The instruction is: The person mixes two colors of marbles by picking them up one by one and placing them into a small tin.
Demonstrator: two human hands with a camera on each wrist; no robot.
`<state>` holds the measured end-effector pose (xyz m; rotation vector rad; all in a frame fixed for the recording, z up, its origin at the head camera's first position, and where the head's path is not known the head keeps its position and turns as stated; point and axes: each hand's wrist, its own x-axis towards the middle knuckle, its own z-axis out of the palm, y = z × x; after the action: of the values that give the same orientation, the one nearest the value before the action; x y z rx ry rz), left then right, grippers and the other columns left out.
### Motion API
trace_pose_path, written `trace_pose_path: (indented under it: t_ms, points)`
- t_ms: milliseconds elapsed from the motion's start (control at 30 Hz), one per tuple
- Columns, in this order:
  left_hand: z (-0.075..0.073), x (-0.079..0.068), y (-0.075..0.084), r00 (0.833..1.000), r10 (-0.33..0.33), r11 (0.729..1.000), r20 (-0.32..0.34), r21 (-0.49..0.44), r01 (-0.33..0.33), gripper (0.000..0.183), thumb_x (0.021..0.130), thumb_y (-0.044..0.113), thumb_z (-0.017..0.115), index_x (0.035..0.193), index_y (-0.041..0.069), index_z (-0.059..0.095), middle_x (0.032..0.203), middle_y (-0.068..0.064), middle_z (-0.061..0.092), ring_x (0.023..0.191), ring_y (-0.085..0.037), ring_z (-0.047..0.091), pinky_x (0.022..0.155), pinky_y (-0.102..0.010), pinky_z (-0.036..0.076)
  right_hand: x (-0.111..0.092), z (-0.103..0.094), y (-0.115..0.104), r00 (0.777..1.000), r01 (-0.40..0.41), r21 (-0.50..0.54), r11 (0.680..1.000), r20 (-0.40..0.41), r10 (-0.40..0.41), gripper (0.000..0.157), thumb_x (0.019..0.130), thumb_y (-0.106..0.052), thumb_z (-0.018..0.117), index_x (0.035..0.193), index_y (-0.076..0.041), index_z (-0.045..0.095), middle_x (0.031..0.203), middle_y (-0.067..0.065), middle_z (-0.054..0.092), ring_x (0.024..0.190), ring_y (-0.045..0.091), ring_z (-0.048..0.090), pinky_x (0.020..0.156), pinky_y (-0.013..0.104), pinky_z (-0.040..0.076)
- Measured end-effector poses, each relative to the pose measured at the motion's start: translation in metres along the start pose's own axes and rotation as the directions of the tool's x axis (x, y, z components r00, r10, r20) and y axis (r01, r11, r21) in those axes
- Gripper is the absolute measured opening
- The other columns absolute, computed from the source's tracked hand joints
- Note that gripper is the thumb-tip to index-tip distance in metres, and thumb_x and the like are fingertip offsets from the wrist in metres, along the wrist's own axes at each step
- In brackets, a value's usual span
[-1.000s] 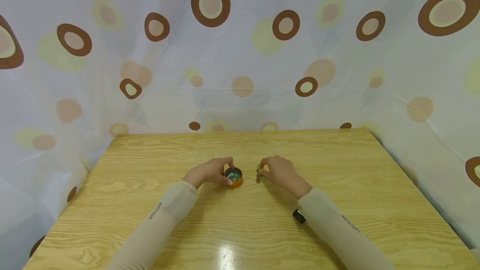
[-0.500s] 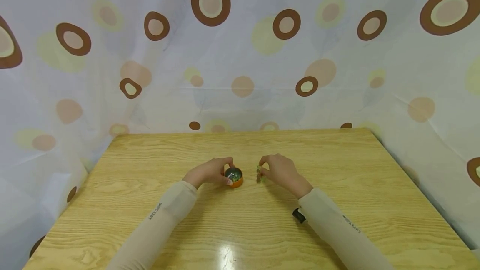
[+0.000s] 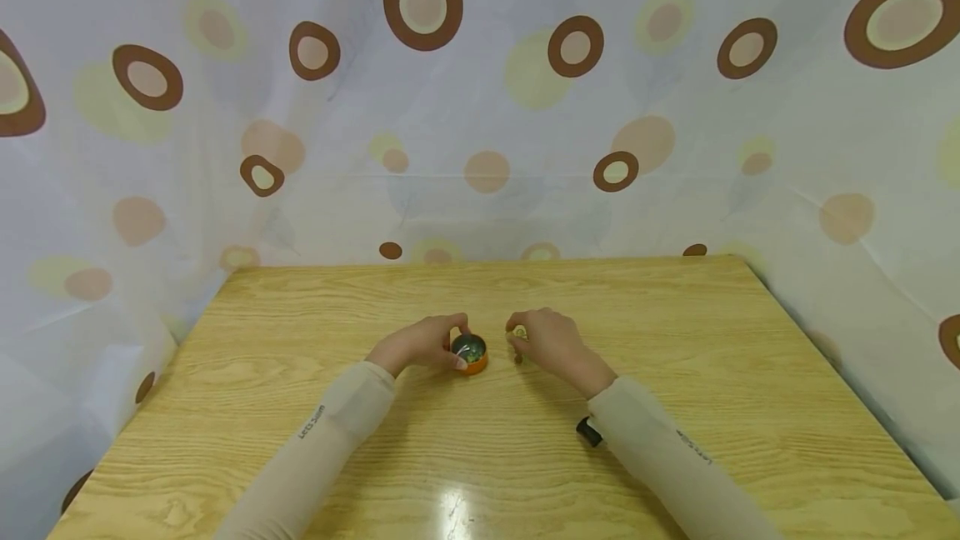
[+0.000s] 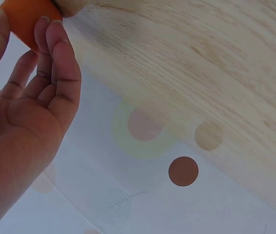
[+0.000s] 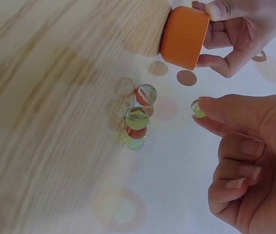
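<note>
My left hand [image 3: 426, 342] grips a small round orange cup [image 3: 475, 368] with a dark inside, which stands on the table. Something greenish shows at its bottom, too small to make out. In the left wrist view the cup [image 4: 25, 23] is cut off by the frame's top edge. Thumb and forefinger of my right hand [image 5: 255, 151] pinch a clear glass marble [image 5: 197, 109] with a yellow-green swirl, held off the tabletop. Its other fingers are curled in. Near that hand lie several more marbles [image 5: 136, 119], with red or yellow-green swirls, clustered together.
The wood-grain table [image 3: 375, 457] ends at a white curtain [image 3: 480, 107] with brown and yellow spots, behind and on both sides. A black band piece [image 3: 589, 432] hangs under my right wrist.
My right hand has come up from the marbles with one pinched and moved slightly left toward the cup. My left hand and the cup have stayed in place.
</note>
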<state>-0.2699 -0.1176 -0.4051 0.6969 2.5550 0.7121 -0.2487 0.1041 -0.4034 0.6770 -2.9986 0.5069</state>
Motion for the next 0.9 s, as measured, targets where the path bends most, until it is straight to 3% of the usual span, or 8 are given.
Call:
trace_pose_path:
  t_ms: [267,567,700,900]
  points:
    - [-0.001,0.0,0.001,1.0,-0.005,1.0,0.005,0.001,0.005,0.035,0.084,0.017,0.075,0.111,0.011,0.053,0.078,-0.005,0.057,0.066,-0.017,0.05,0.062,-0.028,0.042,0.003,0.003,-0.008,0.999,0.017,0.051,0.999,0.031,-0.018,0.018,0.091,-0.018,0.068,0.106,-0.009,0.069,0.062,-0.005,0.062,0.054,0.006,0.054,0.047,0.025,0.041]
    - [-0.001,-0.001,0.001,1.0,-0.011,1.0,0.008,0.002,0.011,0.035,0.084,0.017,0.075,0.111,0.011,0.053,0.078,-0.005,0.056,0.066,-0.017,0.05,0.062,-0.027,0.042,0.006,0.008,-0.018,0.997,0.076,0.004,0.997,0.005,-0.076,0.017,0.09,-0.019,0.07,0.105,-0.012,0.071,0.066,-0.002,0.059,0.054,0.01,0.047,0.046,0.024,0.038]
    - [-0.001,-0.001,0.002,1.0,-0.008,1.0,0.009,-0.001,0.008,0.034,0.085,0.017,0.075,0.11,0.012,0.053,0.079,-0.005,0.056,0.067,-0.017,0.05,0.063,-0.027,0.042,0.008,0.008,-0.023,0.996,0.089,0.015,0.996,0.007,-0.089,0.017,0.09,-0.019,0.069,0.105,-0.012,0.071,0.072,0.001,0.063,0.055,0.01,0.048,0.047,0.025,0.039]
    - [-0.001,-0.001,0.002,1.0,-0.001,1.0,0.012,0.001,0.001,0.033,0.085,0.017,0.075,0.109,0.013,0.053,0.077,-0.004,0.056,0.066,-0.017,0.049,0.061,-0.027,0.041,0.01,0.01,-0.029,0.993,0.113,0.052,0.992,0.013,-0.113,0.019,0.09,-0.019,0.069,0.107,-0.01,0.07,0.065,-0.002,0.059,0.052,0.01,0.045,0.045,0.023,0.034]
